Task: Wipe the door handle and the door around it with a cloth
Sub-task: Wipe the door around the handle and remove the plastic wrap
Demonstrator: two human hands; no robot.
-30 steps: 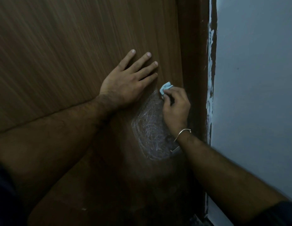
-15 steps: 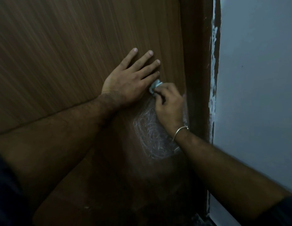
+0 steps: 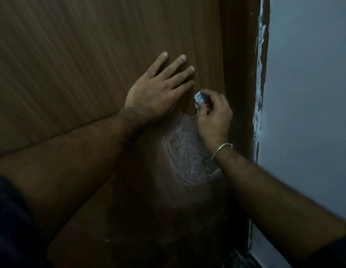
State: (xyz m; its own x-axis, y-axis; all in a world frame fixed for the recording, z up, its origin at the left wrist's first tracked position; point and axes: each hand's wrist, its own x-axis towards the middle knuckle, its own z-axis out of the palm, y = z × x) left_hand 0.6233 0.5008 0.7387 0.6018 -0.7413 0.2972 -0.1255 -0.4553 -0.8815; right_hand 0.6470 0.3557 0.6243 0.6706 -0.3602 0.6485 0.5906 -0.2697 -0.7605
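Note:
A brown wood-grain door (image 3: 91,64) fills most of the view. My left hand (image 3: 158,93) lies flat on it with the fingers spread, holding nothing. My right hand (image 3: 213,118), with a thin metal bangle at the wrist, is closed on a small crumpled light blue cloth (image 3: 199,98) pressed against the door just right of my left hand's fingertips. Below the cloth a whitish, smeared wet patch (image 3: 184,153) covers the door. A small metal piece of the door handle (image 3: 215,173) shows beside my right wrist; the remainder is hidden by my forearm.
The dark brown door frame (image 3: 239,74) runs down just right of my right hand. Beyond it is a pale blue-grey wall (image 3: 307,93) with ragged paint along its edge. The lower part of the door is in deep shadow.
My right hand has slid the cloth a short way left across the door and then back to the right, staying near my left hand's fingertips. My left hand has stayed flat on the door.

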